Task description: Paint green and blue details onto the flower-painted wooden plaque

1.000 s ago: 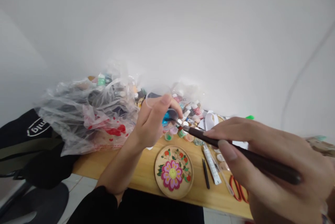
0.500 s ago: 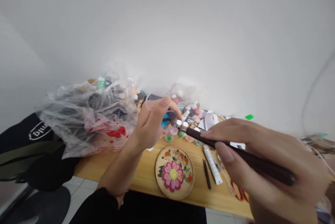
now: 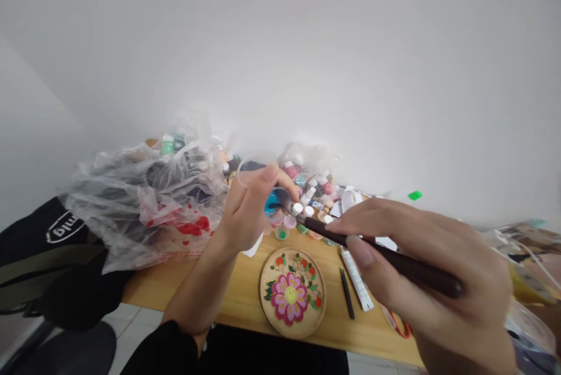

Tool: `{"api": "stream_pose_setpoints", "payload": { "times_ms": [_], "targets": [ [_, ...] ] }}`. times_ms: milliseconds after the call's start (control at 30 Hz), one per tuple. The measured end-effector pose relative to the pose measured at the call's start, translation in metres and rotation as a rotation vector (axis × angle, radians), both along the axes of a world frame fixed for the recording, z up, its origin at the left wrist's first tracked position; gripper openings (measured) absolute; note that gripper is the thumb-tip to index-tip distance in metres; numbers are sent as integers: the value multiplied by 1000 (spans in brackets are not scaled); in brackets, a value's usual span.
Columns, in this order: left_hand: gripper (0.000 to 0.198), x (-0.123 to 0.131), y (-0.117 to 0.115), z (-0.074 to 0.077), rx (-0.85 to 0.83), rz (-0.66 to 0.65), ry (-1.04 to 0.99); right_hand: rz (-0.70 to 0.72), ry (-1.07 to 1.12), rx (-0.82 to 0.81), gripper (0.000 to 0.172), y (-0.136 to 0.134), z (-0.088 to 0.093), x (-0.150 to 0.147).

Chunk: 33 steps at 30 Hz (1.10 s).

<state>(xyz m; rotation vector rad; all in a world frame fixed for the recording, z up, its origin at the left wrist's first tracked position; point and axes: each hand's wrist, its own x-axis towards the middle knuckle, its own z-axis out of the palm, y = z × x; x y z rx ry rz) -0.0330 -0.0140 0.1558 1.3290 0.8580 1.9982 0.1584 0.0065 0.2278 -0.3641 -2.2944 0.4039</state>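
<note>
Crumpled plastic bag (image 3: 144,200), painted wooden disc (image 3: 292,292), black tweezers (image 3: 346,292), small paint pots (image 3: 307,211)

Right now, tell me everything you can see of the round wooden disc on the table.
The round wooden disc lies flat near the front edge of the wooden table, apart from both hands. It looks like pale wood with a raised rim. Its face carries a large pink flower with a yellow centre, ringed by smaller orange-red flowers and green leaves. Black tweezers lie just beside it, not touching.

Your left hand (image 3: 249,205) is raised, fingers curled in a grip, forearm angling up from a black sleeve. Your right hand (image 3: 433,270) sits close to the camera, fingers pinched together.
</note>
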Motion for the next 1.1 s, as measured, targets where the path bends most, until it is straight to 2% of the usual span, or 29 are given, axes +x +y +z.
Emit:
{"api": "stream_pose_setpoints", "payload": {
  "times_ms": [233,467,800,1100],
  "targets": [
    [62,1,0,-2,-35,14,-5,44,-2,-31,13,4,-5,-1],
    [61,-1,1,-2,-26,42,32,31,-13,-23,11,4,-3,1],
    [59,-5,2,-5,-15,94,64,-83,100,-39,18,-5,0,0],
    [61,-2,1,-4,-35,94,98,120,32,-38,21,15,-12,4]
  ]
}}
